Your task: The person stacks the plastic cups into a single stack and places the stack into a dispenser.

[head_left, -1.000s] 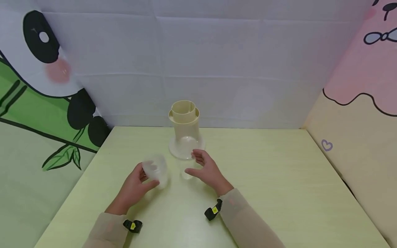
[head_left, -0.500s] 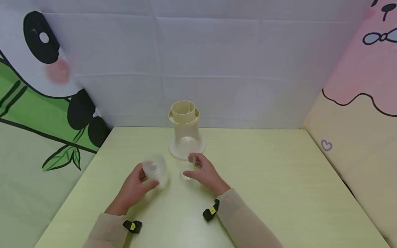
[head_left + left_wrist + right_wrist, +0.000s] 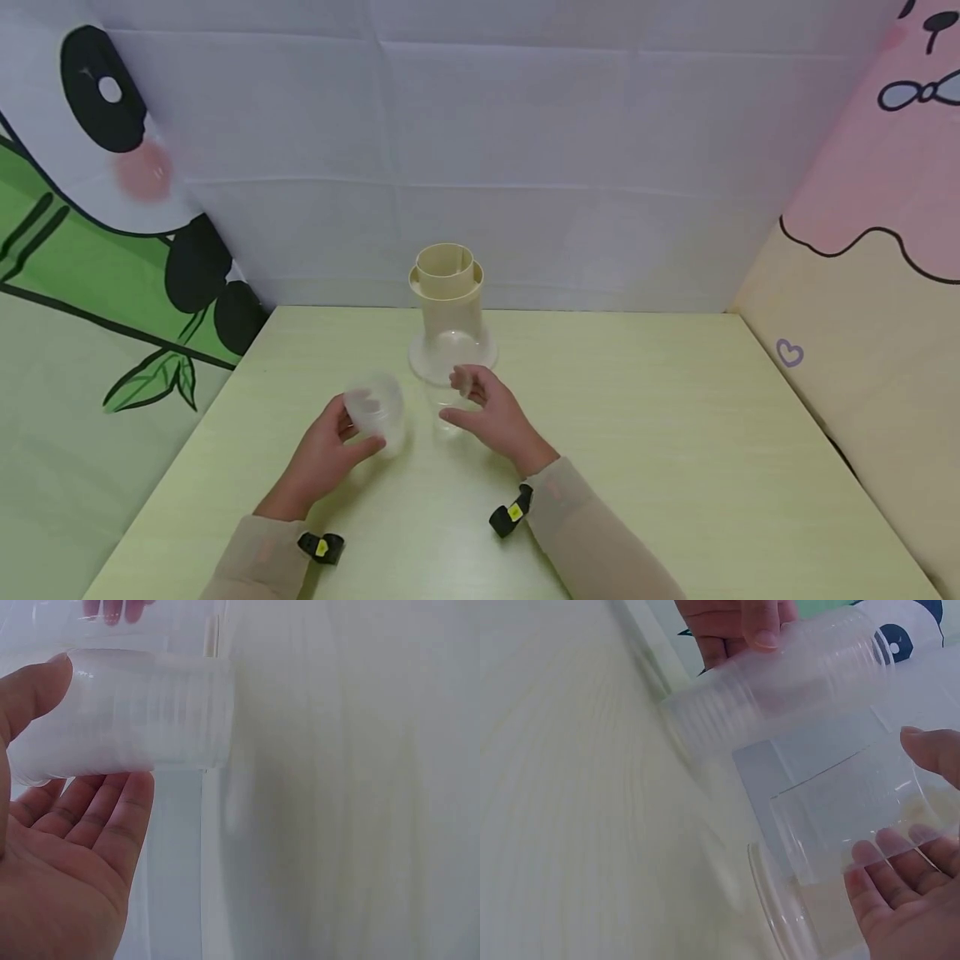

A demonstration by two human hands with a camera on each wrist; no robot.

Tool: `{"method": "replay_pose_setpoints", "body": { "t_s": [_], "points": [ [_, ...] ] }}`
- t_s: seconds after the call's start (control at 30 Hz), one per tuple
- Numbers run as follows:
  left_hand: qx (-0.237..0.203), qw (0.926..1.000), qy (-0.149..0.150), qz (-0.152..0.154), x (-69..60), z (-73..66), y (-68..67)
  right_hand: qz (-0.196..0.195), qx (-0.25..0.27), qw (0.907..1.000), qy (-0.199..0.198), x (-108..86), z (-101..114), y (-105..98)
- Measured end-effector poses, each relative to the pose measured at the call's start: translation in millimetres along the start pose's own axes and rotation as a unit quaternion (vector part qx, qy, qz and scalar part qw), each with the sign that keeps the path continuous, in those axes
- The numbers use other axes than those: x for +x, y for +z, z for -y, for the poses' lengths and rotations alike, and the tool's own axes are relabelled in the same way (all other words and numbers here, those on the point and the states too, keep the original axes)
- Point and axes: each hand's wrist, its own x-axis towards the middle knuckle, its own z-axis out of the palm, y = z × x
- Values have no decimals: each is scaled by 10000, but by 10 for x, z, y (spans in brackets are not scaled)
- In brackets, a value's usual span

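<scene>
A stack of nested clear plastic cups (image 3: 372,408) is in my left hand (image 3: 322,454), mouth up and slightly tilted. In the left wrist view, the thumb lies on one side of this ribbed stack (image 3: 150,712) and the fingers on the other. My right hand (image 3: 502,417) holds a single clear plastic cup (image 3: 840,810) standing upright on the table, thumb and fingertips on opposite sides. Right behind that cup is a cream-coloured tube (image 3: 452,318) with a narrower ring (image 3: 444,282) at its top and a clear, wide round base (image 3: 426,360).
The pale wooden table (image 3: 645,400) stretches to both sides of the hands. A white cloth backdrop (image 3: 510,125) rises behind it. Printed cartoon panels stand left and right. A black strap device (image 3: 512,512) is on each wrist.
My right hand has shifted slightly left, its thumb and fingers coming in around the single cup. The left hand and its stack have stayed in place.
</scene>
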Motion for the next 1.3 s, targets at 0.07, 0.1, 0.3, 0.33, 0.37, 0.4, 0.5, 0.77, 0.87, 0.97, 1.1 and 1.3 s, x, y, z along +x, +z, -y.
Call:
{"method": "replay_pose_setpoints", "body": {
  "t_s": [0.07,0.1,0.3,0.33,0.37,0.4,0.5,0.77,0.87,0.97,1.1,1.3],
  "points": [
    [8,10000,4,14,-3,9,8,17,20,9998,-183,-9,38,3],
    [16,10000,0,18,-4,11,10,35,32,9996,-269,-12,62,6],
    [89,9998,-156,10,2,11,9,216,-123,9975,-658,-21,216,26],
    [102,9998,-174,14,5,5,5,237,-171,9972,-695,-14,236,25],
    [107,9998,-175,23,7,0,0,255,-218,9970,-694,-8,255,22],
    [115,9998,-179,29,7,-6,-3,269,-253,9968,-708,-2,276,17],
    [132,9998,-167,43,5,-17,-7,308,-303,9962,-754,24,339,6],
    [141,9998,-152,38,19,-3,1,569,-104,9959,-701,141,486,2],
    [162,9997,-193,45,22,4,0,675,8,9956,-648,184,543,4],
    [145,9995,-263,54,21,5,-2,779,32,9949,-643,216,611,2],
    [131,9994,-309,75,17,-6,0,850,-2,9940,-684,253,716,-3],
    [164,9992,-366,88,21,-29,-8,821,-106,9928,-870,327,865,8]
  ]
}}
